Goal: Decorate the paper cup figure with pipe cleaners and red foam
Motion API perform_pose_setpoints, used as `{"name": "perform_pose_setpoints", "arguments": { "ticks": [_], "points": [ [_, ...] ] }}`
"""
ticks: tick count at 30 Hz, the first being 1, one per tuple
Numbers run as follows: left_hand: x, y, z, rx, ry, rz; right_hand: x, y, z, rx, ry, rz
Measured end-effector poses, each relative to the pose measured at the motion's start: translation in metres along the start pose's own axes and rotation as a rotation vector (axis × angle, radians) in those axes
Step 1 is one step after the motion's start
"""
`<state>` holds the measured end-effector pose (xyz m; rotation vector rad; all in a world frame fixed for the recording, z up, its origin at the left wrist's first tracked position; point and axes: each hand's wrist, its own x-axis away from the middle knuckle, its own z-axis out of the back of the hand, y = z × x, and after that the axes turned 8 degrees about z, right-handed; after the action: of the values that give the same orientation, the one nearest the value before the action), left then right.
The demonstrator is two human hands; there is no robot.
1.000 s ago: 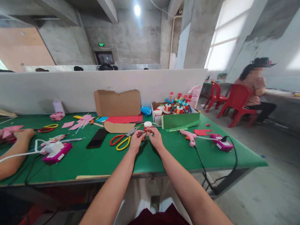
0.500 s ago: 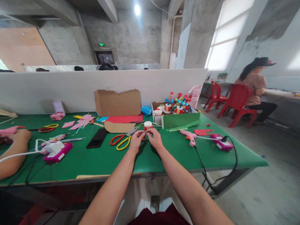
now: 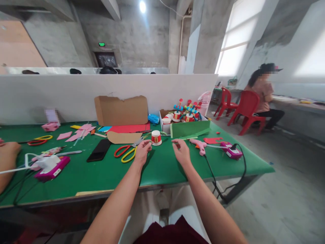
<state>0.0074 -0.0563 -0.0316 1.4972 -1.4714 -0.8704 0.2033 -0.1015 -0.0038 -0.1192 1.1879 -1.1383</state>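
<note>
An upside-down red-and-white paper cup (image 3: 156, 138) stands on the green table, with green coiled strips (image 3: 147, 135) sticking out at its sides. Close by its left side, my left hand (image 3: 143, 151) has thumb and fingertips pinched together; whatever they hold is too small to make out. My right hand (image 3: 181, 151) hovers to the right of the cup, apart from it, fingers loosely spread and nothing visible in them. Scissors (image 3: 130, 150) with red and yellow handles lie just left of my left hand. A pink glue gun (image 3: 200, 146) rests right of my right hand.
Behind the cup stands a box (image 3: 190, 128) of similar finished cup figures. A black phone (image 3: 99, 150), pink paper scraps (image 3: 81, 132) and cardboard (image 3: 121, 110) lie leftward. Purple power strips (image 3: 232, 151) sit on both sides. A co-worker's arm (image 3: 8, 159) is at far left.
My hands were together in front of the cup; now they are apart, the right one moved off to the right. The cup is in fuller view. The camera has turned slightly right.
</note>
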Motion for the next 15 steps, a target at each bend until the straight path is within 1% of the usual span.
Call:
{"name": "perform_pose_setpoints", "arguments": {
  "ticks": [3,4,6,8,9,11,13,15],
  "points": [
    [0.001,0.002,0.000,0.031,-0.007,0.012,0.001,0.018,0.053,0.116,0.042,-0.050],
    [0.001,0.003,-0.001,0.042,-0.011,0.019,0.001,0.025,0.068,0.178,0.048,-0.089],
    [0.002,0.003,-0.002,0.060,-0.014,0.026,0.000,0.037,0.090,0.500,-0.050,-0.310],
    [0.002,0.004,-0.003,0.073,-0.012,0.031,-0.001,0.046,0.100,0.668,-0.206,-0.482],
    [0.002,0.004,-0.003,0.076,-0.011,0.035,-0.002,0.049,0.103,0.707,-0.277,-0.522],
    [0.002,0.004,-0.004,0.078,-0.016,0.042,-0.004,0.053,0.104,0.730,-0.398,-0.551],
    [0.001,0.004,-0.003,0.083,-0.022,0.044,-0.007,0.058,0.104,0.727,-0.456,-0.558],
    [0.001,0.004,-0.003,0.094,-0.023,0.050,-0.010,0.064,0.107,0.691,-0.421,-0.569]
  ]
}}
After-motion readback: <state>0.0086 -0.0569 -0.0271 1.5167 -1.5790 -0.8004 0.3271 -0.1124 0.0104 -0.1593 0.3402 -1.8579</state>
